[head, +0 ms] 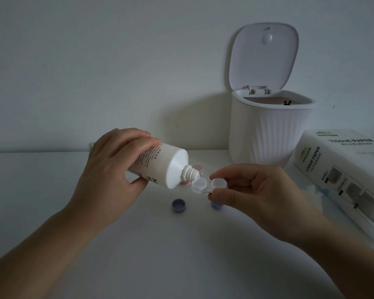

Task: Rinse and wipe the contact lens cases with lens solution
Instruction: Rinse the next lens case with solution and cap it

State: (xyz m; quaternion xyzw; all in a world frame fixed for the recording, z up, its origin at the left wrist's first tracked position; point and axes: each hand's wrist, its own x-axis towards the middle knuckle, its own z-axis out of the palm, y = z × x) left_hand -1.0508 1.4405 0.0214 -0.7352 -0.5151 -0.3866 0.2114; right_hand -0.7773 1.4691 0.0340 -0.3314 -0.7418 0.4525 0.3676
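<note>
My left hand (115, 167) grips a white lens solution bottle (166, 165), tipped down to the right with its uncapped nozzle just above a clear two-well lens case (206, 184). My right hand (253, 197) pinches that case by its near edge, holding it above the white table (52, 190). Two purple caps lie on the table below: one (178, 205) in the open, the other (216, 205) partly hidden under my right thumb. A pink lens case (194, 172) lies behind the nozzle, mostly hidden.
A small white ribbed bin (270, 134) stands at the back right with its lid flipped up. A tissue paper pack (345, 175) lies at the right edge. The wall runs close behind the table.
</note>
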